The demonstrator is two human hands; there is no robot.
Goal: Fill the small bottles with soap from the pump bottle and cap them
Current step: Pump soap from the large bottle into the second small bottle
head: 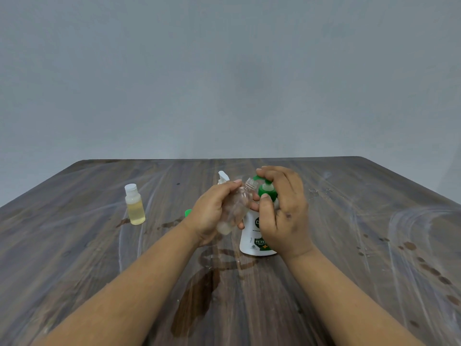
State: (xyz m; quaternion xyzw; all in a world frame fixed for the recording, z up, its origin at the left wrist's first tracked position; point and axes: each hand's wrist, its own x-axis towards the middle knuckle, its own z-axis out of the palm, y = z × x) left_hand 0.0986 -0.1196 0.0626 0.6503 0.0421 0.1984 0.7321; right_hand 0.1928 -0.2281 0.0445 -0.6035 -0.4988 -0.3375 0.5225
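Note:
My left hand [212, 213] grips a clear small bottle [237, 208], tilted so its open neck sits right under the green pump nozzle. A white pump bottle [252, 236] with a green pump head [267, 191] stands on the table. My right hand [284, 208] rests over the pump head, fingers on top of it and thumb at the collar. A capped small bottle [134, 204] of yellowish liquid stands upright at the left. A white cap [222, 177] shows behind my left hand. A green object [187, 213] peeks out by my left wrist.
The dark wood-grain table [374, 233] carries wet smears and a dark spill [197, 295] in front of me. A plain grey wall stands behind its far edge.

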